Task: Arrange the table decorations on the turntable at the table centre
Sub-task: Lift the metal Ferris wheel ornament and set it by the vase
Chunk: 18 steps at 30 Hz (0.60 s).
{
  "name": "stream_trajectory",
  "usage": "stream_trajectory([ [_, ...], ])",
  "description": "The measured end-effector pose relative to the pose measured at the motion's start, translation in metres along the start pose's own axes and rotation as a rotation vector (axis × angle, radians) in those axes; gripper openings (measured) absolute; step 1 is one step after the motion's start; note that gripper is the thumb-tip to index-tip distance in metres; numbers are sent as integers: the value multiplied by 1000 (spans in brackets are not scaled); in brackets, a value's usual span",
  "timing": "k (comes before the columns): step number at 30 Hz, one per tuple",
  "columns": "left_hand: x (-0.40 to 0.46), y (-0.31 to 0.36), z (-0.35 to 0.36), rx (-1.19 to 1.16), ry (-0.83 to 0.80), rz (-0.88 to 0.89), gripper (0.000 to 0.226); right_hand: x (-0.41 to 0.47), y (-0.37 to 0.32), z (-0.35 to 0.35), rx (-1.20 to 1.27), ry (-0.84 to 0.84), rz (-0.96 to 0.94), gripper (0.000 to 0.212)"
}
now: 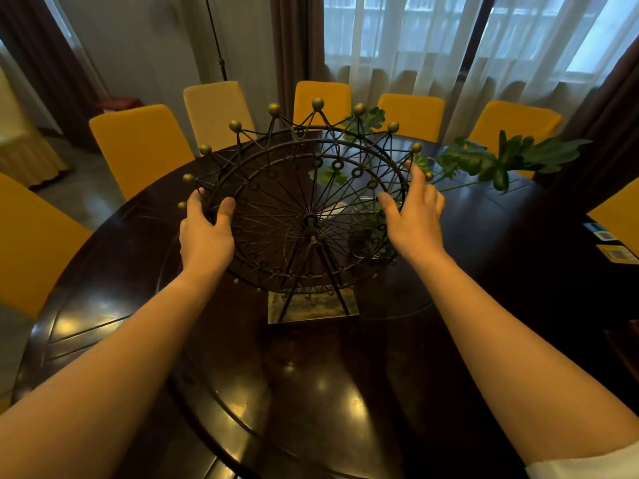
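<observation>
A dark wire ferris-wheel ornament (304, 188) with brass balls on its rim stands on a square greenish base (313, 307), on the dark round turntable (311, 392) in the middle of the table. My left hand (205, 233) grips the wheel's left rim, thumb in front and fingers behind. My right hand (415, 216) holds the right rim the same way. Behind the wheel stands a glass vase (368, 233) with long green leafy stems (501, 160) that reach out to the right.
The dark round wooden table (86, 323) is ringed by several yellow-covered chairs (138, 146). Small cards (615, 252) lie at the right table edge. Sheer curtains (432, 46) cover the windows behind.
</observation>
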<state>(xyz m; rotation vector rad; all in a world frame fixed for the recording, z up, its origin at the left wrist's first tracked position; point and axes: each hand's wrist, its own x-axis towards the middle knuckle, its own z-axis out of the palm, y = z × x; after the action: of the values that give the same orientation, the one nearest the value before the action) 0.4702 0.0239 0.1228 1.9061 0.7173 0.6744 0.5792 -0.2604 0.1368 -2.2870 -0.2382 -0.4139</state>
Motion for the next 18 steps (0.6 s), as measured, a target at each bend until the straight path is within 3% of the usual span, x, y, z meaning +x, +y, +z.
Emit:
stream_trajectory([
  [11,-35,8,-26,40,-60,-62,81,-36,-10,-25,-55,-75,101,74],
  [18,-101,3,-52,346,-84,205,79,-109,-18,-30,-82,-169,160,80],
])
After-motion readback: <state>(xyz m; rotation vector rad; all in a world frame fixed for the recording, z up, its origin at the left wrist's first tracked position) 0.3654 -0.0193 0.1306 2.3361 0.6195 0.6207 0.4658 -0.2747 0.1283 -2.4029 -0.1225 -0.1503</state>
